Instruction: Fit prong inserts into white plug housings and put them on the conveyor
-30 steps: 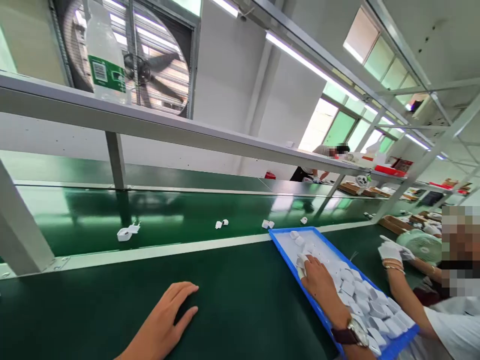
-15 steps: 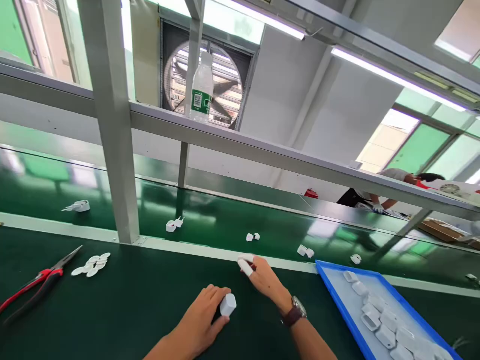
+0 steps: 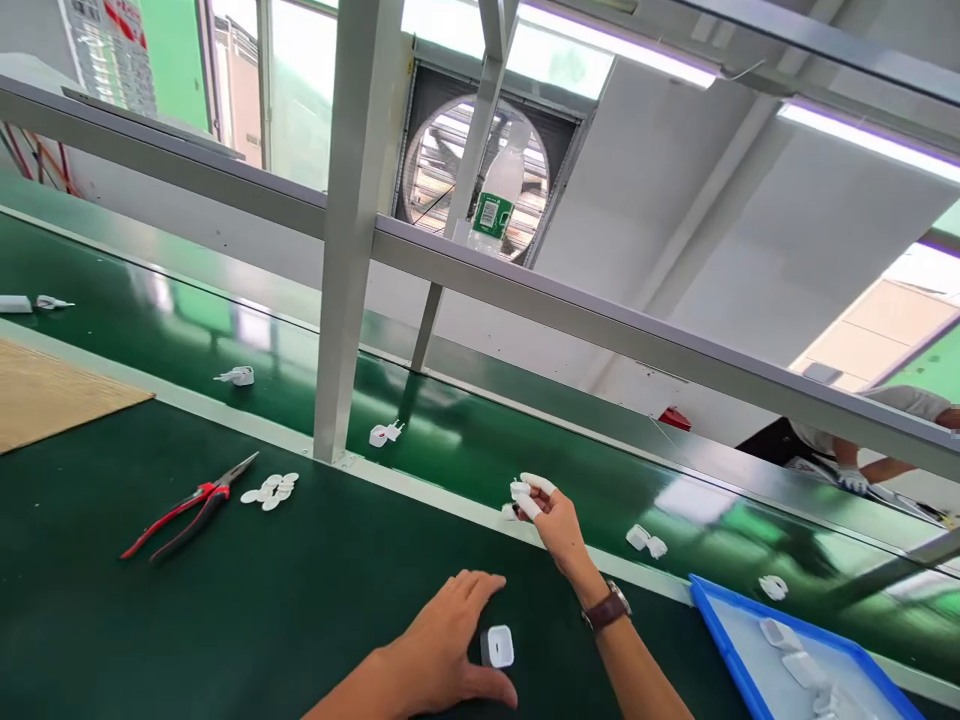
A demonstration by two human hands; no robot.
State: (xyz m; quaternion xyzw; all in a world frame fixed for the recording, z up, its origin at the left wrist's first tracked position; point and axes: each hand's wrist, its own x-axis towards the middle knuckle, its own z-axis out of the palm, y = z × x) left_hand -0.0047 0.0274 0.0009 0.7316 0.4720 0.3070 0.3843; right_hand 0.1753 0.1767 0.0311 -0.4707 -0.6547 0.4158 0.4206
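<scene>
My left hand [image 3: 457, 640] is open, thumb and fingers apart around a small white plastic housing [image 3: 498, 647] that stands on the dark green tabletop. The housing's hollow end, with a slot inside, faces me. Over the edge of the green belt, my right hand [image 3: 553, 515] pinches a small white plug part [image 3: 519, 490] between fingers wearing white finger covers. Part of that piece is hidden by the fingers. Just beneath it, a second white piece [image 3: 510, 511] shows at the belt's edge.
Long-nose pliers [image 3: 202, 500] and several white discs [image 3: 270, 490] lie on the left. A blue-rimmed tray [image 3: 720, 640] holds white housings on the right. Plug parts [image 3: 386, 432] sit along the belt; a metal post [image 3: 345, 250] rises before it. Another person's gloved hand [image 3: 853, 481] is far right.
My left hand has let go of the white housing, which now stands on the table. My right hand has reached forward to the belt and taken a white piece. The view has swung left.
</scene>
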